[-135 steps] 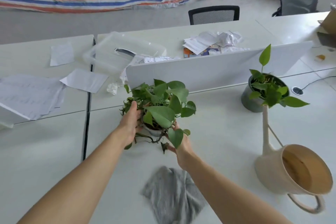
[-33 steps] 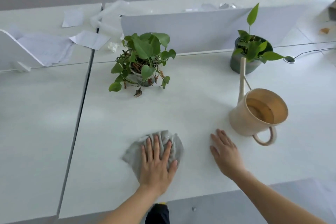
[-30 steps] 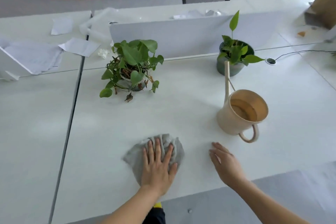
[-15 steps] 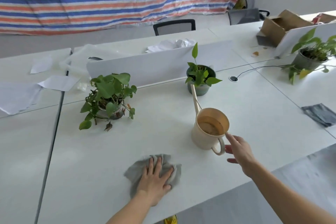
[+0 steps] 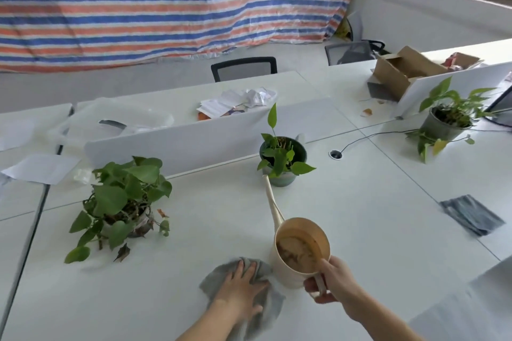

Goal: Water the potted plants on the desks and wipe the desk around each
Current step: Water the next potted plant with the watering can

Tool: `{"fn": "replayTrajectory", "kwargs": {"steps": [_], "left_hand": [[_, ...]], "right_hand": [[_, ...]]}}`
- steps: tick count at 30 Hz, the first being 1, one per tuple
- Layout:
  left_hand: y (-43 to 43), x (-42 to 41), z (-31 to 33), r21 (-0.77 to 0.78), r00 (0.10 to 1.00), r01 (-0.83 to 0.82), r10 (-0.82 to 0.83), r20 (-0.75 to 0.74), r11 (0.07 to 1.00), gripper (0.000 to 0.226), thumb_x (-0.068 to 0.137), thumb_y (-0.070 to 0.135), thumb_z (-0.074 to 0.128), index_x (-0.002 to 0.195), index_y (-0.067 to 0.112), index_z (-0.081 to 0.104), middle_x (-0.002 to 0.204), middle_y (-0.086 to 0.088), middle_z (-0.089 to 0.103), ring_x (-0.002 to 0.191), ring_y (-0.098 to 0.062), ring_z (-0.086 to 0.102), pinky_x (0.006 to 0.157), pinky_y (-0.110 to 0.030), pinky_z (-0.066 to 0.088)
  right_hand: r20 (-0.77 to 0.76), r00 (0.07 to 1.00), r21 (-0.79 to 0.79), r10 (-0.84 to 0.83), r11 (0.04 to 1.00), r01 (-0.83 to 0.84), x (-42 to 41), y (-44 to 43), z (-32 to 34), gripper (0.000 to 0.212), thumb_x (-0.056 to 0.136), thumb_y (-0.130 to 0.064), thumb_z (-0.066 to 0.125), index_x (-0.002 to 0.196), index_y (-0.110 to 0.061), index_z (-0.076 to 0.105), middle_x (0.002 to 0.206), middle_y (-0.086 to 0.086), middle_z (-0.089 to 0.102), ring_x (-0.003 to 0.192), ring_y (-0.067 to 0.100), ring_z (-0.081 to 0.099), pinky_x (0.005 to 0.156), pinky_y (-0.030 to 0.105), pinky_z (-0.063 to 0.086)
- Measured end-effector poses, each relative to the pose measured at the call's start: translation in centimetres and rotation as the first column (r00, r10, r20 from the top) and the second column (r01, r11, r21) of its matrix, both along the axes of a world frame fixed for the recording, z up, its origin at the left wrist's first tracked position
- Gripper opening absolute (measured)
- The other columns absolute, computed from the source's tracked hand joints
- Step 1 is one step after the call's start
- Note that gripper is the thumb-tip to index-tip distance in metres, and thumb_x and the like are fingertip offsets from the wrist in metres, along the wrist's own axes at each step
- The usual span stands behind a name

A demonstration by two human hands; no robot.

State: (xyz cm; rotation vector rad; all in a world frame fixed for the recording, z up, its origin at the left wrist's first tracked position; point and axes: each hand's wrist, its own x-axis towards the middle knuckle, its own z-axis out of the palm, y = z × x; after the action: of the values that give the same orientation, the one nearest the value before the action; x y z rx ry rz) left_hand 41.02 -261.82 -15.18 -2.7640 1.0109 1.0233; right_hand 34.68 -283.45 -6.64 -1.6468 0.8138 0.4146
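Potted plants number three on the white desks beyond a person's two hands. At the front edge of the near desk [image 5: 221, 216] the left hand [image 5: 241, 288] lies flat, fingers extended, on a grey cloth [image 5: 267, 313]. Just beside it the right hand [image 5: 332, 282] curls its fingers round the handle of a beige watering can [image 5: 288, 275], the only can in view, with brownish water inside. Its long spout points at the small plant in a dark pot [image 5: 282, 158] by the desk's back edge. A bushy plant [image 5: 122, 202] stands toward the back left corner, and the third plant [image 5: 446, 116] on the neighbouring desk to the right. A second, darker cloth [image 5: 471, 214] lies on that right-hand desk, well apart. A white divider panel [image 5: 177, 141] runs behind the two nearer plants and partly hides scattered papers [image 5: 235, 99]. Farther back are an open cardboard box [image 5: 399, 72] and two chairs [image 5: 243, 69].
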Motion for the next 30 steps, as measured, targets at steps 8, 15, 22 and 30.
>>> {"fn": "replayTrajectory", "kwargs": {"steps": [8,15,22,30], "left_hand": [[-5.2,4.5,4.0,-0.399,0.748,-0.657,0.618,-0.242,0.640,0.034,0.098,0.032,0.040,0.068,0.019,0.050,0.093,-0.014,0.067,0.097,-0.032,0.061,0.079,-0.036,0.045],[-13.7,6.1,9.3,-0.492,0.523,-0.836,0.627,-0.577,0.245,0.044,0.095,0.051,0.033,0.086,0.020,0.063,0.091,-0.001,0.066,0.085,-0.020,0.059,0.075,-0.033,0.046],[-21.4,6.9,12.0,-0.523,0.467,-0.842,0.664,-0.584,0.132,0.048,0.077,0.053,0.038,0.075,0.009,0.055,0.075,-0.003,0.057,0.071,-0.019,0.053,0.063,-0.030,0.041],[-27.7,8.1,14.9,-0.506,0.395,-0.862,0.643,-0.656,0.014,0.033,0.096,0.031,0.039,0.091,0.007,0.061,0.084,-0.005,0.059,0.076,-0.020,0.055,0.060,-0.029,0.046]], "right_hand": [[0.025,0.994,-0.040,0.105,0.994,-0.104,1.2,-3.9,2.3,0.022,0.096,-0.009,0.038,0.091,-0.002,0.058,0.063,0.013,0.060,0.054,0.020,0.056,0.051,0.029,0.044],[0.082,0.964,-0.104,0.254,0.964,-0.245,3.1,-10.7,6.0,0.021,0.093,-0.006,0.035,0.088,-0.002,0.056,0.060,0.010,0.060,0.053,0.020,0.054,0.049,0.027,0.040],[0.115,0.908,-0.200,0.402,0.905,-0.375,6.6,-19.2,9.1,0.021,0.092,-0.005,0.033,0.082,-0.004,0.051,0.056,0.012,0.062,0.047,0.021,0.052,0.044,0.024,0.032],[0.115,0.873,-0.326,0.474,0.848,-0.417,11.0,-25.8,10.8,0.019,0.092,-0.011,0.038,0.079,-0.003,0.050,0.057,0.015,0.063,0.045,0.025,0.055,0.043,0.025,0.029]]}}
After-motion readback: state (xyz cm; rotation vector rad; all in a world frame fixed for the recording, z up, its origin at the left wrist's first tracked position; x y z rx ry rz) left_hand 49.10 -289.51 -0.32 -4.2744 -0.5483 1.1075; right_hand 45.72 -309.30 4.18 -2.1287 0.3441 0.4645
